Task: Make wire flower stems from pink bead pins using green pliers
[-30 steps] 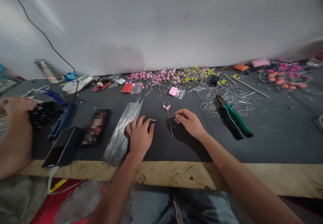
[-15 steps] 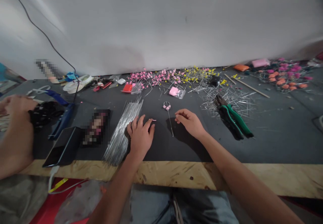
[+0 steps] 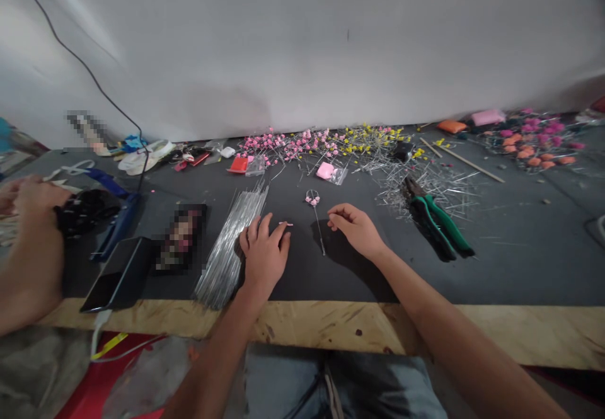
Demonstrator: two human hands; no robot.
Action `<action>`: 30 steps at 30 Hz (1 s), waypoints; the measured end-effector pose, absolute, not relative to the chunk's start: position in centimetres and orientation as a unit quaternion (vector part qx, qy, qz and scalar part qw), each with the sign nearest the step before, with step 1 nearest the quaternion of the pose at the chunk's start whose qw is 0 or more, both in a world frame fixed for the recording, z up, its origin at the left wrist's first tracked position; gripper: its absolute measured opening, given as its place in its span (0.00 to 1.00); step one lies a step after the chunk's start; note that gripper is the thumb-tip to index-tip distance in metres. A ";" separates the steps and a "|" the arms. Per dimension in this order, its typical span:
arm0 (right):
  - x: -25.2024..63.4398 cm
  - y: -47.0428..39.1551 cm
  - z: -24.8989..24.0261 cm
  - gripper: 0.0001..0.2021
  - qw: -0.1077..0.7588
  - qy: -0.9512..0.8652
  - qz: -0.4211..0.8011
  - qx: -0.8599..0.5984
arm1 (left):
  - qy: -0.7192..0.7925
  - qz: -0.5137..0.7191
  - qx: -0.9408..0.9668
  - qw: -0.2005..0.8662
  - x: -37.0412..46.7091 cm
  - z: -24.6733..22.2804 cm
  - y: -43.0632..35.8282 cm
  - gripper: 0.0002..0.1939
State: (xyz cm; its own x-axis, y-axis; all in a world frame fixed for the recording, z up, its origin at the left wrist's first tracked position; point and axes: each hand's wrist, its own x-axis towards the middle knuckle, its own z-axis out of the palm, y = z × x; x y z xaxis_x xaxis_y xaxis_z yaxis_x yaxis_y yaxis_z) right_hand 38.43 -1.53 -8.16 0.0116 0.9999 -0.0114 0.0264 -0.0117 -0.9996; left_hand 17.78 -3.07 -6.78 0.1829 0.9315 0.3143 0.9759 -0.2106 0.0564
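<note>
A matte dark-grey tabletop [image 3: 534,268] with a raw wooden edge [image 3: 326,326] is running along a pale, smooth wall [image 3: 331,47], and between the two hands a slim wire stem [image 3: 317,218] is lying flat, its round loop dotted with soft pink blobs. The left hand [image 3: 265,252] is resting spread open between a shiny wire bundle [image 3: 231,249] and that stem, a thin pink strip [image 3: 288,223] at its fingertips; the right hand [image 3: 355,229] is hovering just beside the stem, thumb and forefinger closed together, whether pinching anything I can't tell.

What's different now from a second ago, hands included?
Very little: your left hand seems to have edged slightly rightward. Nothing was visibly taken hold of or let go. Your right hand, the wire loop with pink blobs and the green-handled pliers look as they were.
</note>
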 end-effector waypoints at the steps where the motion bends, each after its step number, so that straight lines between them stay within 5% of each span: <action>1: 38.4 -1.5 -8.1 0.08 0.493 -0.501 0.493 -0.513 | -0.622 -0.140 -0.766 0.079 17.8 -6.7 -3.1 0.16; 30: 38.4 -1.6 -8.1 0.08 0.494 -0.503 0.485 -0.517 | -0.609 -0.150 -0.777 0.055 17.9 -6.6 -3.1 0.15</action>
